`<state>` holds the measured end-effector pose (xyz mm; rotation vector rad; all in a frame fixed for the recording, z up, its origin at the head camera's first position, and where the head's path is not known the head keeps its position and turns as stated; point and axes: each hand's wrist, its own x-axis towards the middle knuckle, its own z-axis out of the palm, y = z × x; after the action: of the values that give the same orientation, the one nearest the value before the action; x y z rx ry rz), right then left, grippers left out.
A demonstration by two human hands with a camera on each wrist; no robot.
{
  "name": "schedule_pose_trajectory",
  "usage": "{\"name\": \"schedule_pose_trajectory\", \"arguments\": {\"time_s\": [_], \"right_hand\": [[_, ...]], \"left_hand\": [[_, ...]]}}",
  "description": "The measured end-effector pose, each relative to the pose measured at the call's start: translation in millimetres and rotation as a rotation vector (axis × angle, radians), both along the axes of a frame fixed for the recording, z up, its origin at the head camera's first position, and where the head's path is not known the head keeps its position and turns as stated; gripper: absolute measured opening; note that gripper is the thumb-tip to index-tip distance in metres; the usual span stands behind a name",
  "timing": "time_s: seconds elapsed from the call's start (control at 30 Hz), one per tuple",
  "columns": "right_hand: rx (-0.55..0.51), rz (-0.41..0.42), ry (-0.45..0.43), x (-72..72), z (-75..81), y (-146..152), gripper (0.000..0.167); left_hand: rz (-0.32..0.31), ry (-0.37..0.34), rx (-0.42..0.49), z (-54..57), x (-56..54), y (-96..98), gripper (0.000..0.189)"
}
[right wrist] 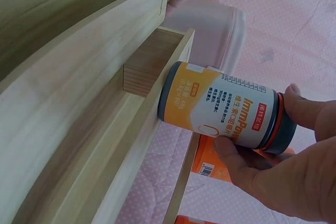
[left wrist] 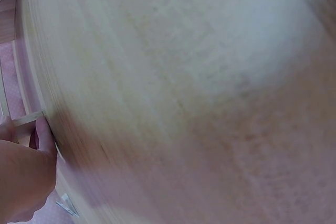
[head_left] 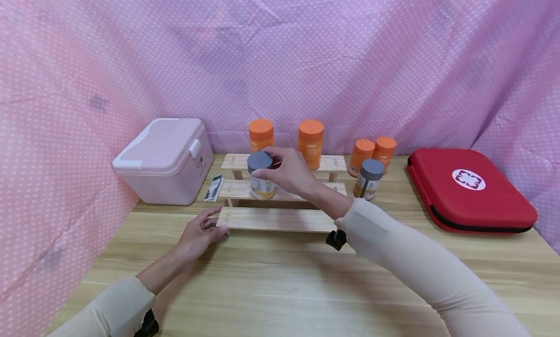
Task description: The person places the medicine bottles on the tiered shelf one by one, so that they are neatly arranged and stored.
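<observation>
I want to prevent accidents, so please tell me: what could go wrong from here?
The right hand holds a grey-lidded jar near its lid, so the jar might tip at the narrow middle shelf. That hand also appears close to the orange jars behind and could knock one over. The left hand grips the end of the rack; a pull there may shake the jars.

On the left of the wood-grained surface (head_left: 271, 283) there is a pink box (head_left: 172, 179), and its lid is closed. A small card (head_left: 214, 188) lies near it. On the right lies a red case (head_left: 468, 196) with a round white mark. Behind hangs a dotted curtain (head_left: 280, 60).
</observation>
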<state>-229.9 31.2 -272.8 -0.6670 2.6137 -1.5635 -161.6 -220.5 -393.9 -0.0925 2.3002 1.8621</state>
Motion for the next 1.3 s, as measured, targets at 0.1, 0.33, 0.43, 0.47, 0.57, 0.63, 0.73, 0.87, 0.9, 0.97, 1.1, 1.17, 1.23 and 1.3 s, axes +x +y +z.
{"name": "schedule_pose_trajectory", "arguments": {"time_s": [0.1, 0.33, 0.43, 0.47, 0.57, 0.63, 0.73, 0.87, 0.9, 0.97, 1.1, 1.17, 1.23, 1.3], "right_hand": [[0.002, -0.024, -0.018, 1.3, 1.3, -1.1, 0.04], [0.023, -0.047, -0.02, 2.2, 2.7, -4.3, 0.043], [0.031, -0.052, -0.014, 2.1, 2.6, -5.3, 0.045], [0.032, -0.053, -0.012, 2.2, 2.6, -5.4, 0.045], [0.023, -0.053, -0.008, 2.3, 1.9, -5.7, 0.044], [0.022, -0.057, -0.005, 2.5, 0.9, -5.8, 0.046], [0.027, -0.074, 0.006, 3.1, -0.9, -5.9, 0.047], [0.026, -0.07, 0.014, 6.7, -3.2, -2.7, 0.051], [0.028, -0.061, 0.015, 8.7, -3.4, -0.4, 0.052], [0.045, -0.044, 0.021, 13.8, -3.1, 5.8, 0.056], [0.135, -0.028, 0.031, 27.8, -1.4, 22.9, 0.059], [0.176, -0.017, 0.033, 35.3, -0.7, 32.5, 0.055], [0.198, 0.0, 0.05, 42.6, -1.1, 42.6, 0.05], [0.197, 0.017, 0.073, 49.8, -2.6, 53.7, 0.046]], "left_hand": [[-0.004, -0.001, -0.003, -0.3, -0.3, 0.0, 0.063], [-0.002, -0.001, -0.004, 0.0, -0.1, 0.7, 0.063], [0.0, -0.004, -0.002, 0.1, 0.1, 0.8, 0.062], [-0.002, -0.003, -0.004, 0.0, -0.1, 0.6, 0.062], [0.002, -0.004, 0.0, 0.4, -0.4, 1.0, 0.063], [0.001, -0.002, 0.003, 0.7, -0.5, 1.1, 0.063], [-0.004, 0.003, 0.005, 1.0, -0.1, 1.5, 0.063], [-0.009, 0.002, 0.007, 1.3, 0.4, 2.3, 0.063], [-0.007, -0.001, 0.007, 1.3, 0.2, 2.6, 0.063], [-0.009, -0.005, 0.009, 1.3, 0.0, 3.0, 0.063], [-0.01, -0.002, 0.014, 0.7, -0.2, 3.0, 0.063], [-0.015, 0.004, 0.012, 0.7, -0.1, 2.5, 0.064], [-0.009, 0.002, 0.009, 0.5, -0.2, 2.1, 0.064], [-0.007, -0.001, 0.004, 0.7, -0.1, 1.6, 0.064]]}}
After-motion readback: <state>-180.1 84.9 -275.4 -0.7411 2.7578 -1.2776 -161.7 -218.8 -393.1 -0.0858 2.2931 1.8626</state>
